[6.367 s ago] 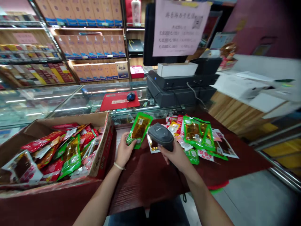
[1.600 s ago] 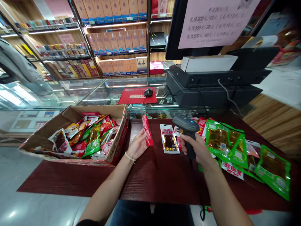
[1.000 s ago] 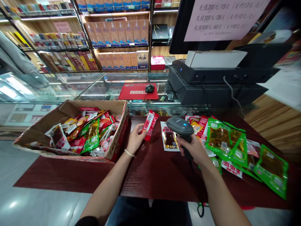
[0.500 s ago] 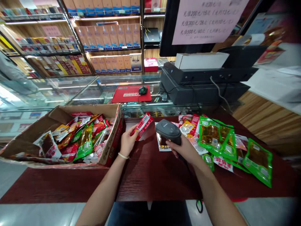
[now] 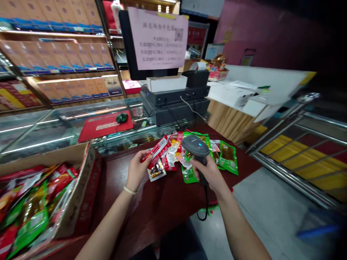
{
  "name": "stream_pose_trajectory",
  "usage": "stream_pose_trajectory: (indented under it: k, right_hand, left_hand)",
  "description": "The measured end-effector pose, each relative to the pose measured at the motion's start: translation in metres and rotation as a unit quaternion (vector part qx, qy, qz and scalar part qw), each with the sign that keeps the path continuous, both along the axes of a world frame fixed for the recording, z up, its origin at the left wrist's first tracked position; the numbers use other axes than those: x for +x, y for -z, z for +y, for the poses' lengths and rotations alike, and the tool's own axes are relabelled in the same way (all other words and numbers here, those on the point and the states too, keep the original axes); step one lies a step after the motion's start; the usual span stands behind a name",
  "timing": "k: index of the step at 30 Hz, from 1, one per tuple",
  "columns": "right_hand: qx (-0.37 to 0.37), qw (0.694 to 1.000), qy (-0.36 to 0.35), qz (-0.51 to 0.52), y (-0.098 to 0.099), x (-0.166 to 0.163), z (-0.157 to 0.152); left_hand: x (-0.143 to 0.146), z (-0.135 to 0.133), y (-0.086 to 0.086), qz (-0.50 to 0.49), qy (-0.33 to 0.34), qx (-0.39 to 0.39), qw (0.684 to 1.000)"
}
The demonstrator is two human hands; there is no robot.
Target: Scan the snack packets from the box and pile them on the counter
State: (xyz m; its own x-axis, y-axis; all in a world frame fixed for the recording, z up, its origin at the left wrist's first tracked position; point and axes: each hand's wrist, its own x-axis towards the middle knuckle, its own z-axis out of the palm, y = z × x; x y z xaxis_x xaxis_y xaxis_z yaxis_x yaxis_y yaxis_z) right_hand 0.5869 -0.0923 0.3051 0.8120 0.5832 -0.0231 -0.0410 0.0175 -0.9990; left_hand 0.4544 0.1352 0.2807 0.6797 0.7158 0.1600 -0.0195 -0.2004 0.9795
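My left hand (image 5: 137, 169) pinches a red snack packet (image 5: 159, 148) by its lower end, its barcode side turned up. A dark grey barcode scanner (image 5: 195, 146) is in my right hand (image 5: 206, 170), its head tilted over the pile and a blue light showing on top. Beneath the red packet lies a packet with a white border and dark contents (image 5: 156, 171). Several green-edged packets (image 5: 228, 157) and red and white ones (image 5: 169, 160) are heaped under and around the scanner, which partly hides them.
An open cardboard box (image 5: 90, 184) of mixed snack packets stands at the left. Behind the wooden counter (image 5: 162, 206) are a glass case, a red mouse pad (image 5: 104, 126) with a mouse (image 5: 121, 117), and a monitor bearing a pink notice (image 5: 158, 39). A metal railing (image 5: 292, 169) runs at the right.
The view has swung right. My left hand has carried the red packet rightward, over the white-bordered packet at the pile's edge. The scanner has moved right, above the green packets.
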Motion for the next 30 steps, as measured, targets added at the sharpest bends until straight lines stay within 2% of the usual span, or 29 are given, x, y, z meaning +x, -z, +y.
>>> stream_pose_trajectory:
  k: [2,5,10,14,18,21,23,27,30]
  right_hand:
    - [0.015,0.998,0.053,0.006,-0.003,0.008,-0.026]
    - [0.031,0.992,0.123,0.015,-0.007,0.018,-0.064]
    - [0.054,0.981,0.184,0.029,-0.009,0.03,-0.12]
    - [0.052,0.977,0.203,0.032,-0.008,0.038,-0.148]
    - [0.058,0.976,0.206,0.038,-0.006,0.042,-0.163]
    - [0.061,0.976,0.206,0.043,-0.003,0.045,-0.168]
    - [0.065,0.975,0.207,0.045,-0.002,0.046,-0.169]
    - [0.075,0.975,0.202,0.048,0.002,0.049,-0.168]
    - [0.07,0.977,0.197,0.05,0.004,0.051,-0.168]
  left_hand:
    - [0.032,-0.02,-0.009,-0.003,0.011,0.053,0.999]
    - [0.083,-0.058,-0.011,-0.023,0.055,0.055,0.997]
    - [0.155,-0.13,0.006,-0.01,0.127,0.035,0.991]
    - [0.193,-0.166,0.015,0.042,0.143,0.077,0.986]
    - [0.21,-0.178,0.013,0.125,0.158,0.208,0.957]
    - [0.211,-0.182,0.009,0.209,0.153,0.319,0.912]
    - [0.21,-0.185,0.007,0.249,0.154,0.365,0.884]
    - [0.209,-0.189,0.007,0.294,0.172,0.404,0.849]
    - [0.209,-0.19,0.008,0.289,0.177,0.397,0.853]
